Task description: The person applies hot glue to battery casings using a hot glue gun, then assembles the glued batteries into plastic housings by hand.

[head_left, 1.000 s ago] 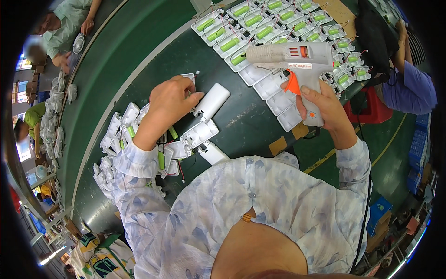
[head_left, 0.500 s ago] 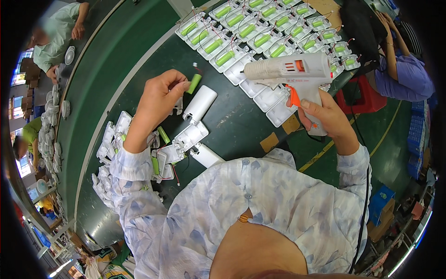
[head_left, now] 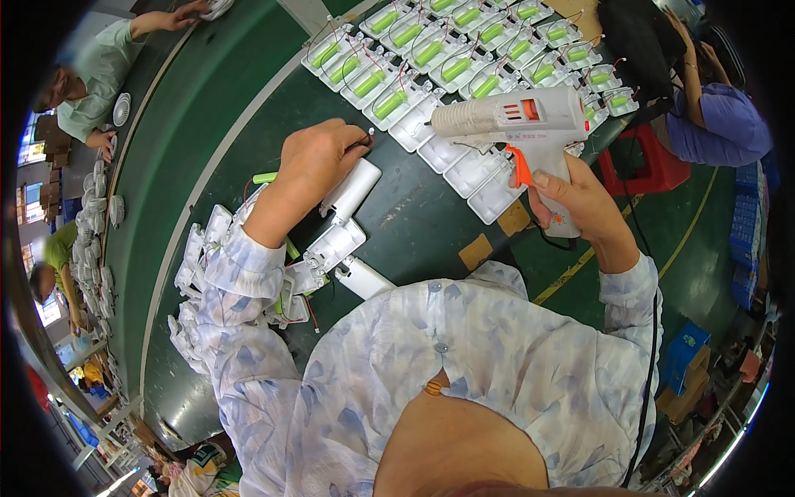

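Observation:
My left hand (head_left: 319, 170) is closed, back of the hand up, above a white plastic housing (head_left: 354, 187). A small connector (head_left: 370, 132) on a dark wire sticks out past its fingertips; the green battery cell it belongs to is hidden by the fingers. My right hand (head_left: 575, 199) is wrapped round the handle of a white hot glue gun (head_left: 517, 120) with an orange trigger, its nozzle pointing left over the open white shells (head_left: 474, 168). Another green cell (head_left: 265, 177) shows left of my left wrist.
Rows of white shells with green cells (head_left: 428, 54) fill the far table. A pile of white parts (head_left: 192, 257) lies by my left forearm. The gun's black cord (head_left: 657, 331) runs along my right arm. A red stool (head_left: 654, 170) stands right; other people work at both sides.
My left hand has turned over and come in close above the white housing, so the green cell is now covered. The glue gun has barely moved. A person at upper left has reached out an arm.

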### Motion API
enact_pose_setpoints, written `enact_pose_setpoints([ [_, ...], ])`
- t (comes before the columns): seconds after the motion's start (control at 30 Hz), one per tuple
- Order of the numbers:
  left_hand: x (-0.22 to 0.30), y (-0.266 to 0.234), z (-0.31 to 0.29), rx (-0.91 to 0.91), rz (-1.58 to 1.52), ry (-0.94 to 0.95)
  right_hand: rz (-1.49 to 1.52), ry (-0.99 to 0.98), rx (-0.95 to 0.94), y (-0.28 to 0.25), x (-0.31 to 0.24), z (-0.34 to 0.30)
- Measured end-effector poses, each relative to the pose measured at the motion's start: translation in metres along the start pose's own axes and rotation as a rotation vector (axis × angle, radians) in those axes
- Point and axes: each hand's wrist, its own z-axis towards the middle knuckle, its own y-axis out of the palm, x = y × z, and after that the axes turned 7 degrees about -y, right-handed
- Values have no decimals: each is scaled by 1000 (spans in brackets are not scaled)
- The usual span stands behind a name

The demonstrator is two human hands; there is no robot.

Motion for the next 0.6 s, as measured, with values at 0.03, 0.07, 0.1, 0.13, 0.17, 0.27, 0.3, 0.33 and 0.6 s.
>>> enact_pose_setpoints([
  [0.03,2,-1,1,-1,95,32,3,1,2,-1,2,0],
  [0.07,0,-1,2,-3,99,32,42,-22,-24,-2,4,0],
  [0.1,-3,0,2,49,69,63,80,-46,-51,-3,5,1],
  [0.13,-5,0,3,101,38,93,84,-47,-52,-3,5,1],
  [0.17,-2,-2,7,97,39,96,107,-43,-47,-3,6,1],
  [0.27,17,-8,28,228,-318,165,138,-30,-21,-5,12,-5],
  [0.3,23,-7,36,236,-303,221,144,-25,-12,-5,14,-6],
  [0.33,29,-5,44,244,-289,278,146,-27,-16,-4,14,-7],
  [0.6,40,38,76,319,3,419,111,-71,0,-4,19,-12],
])
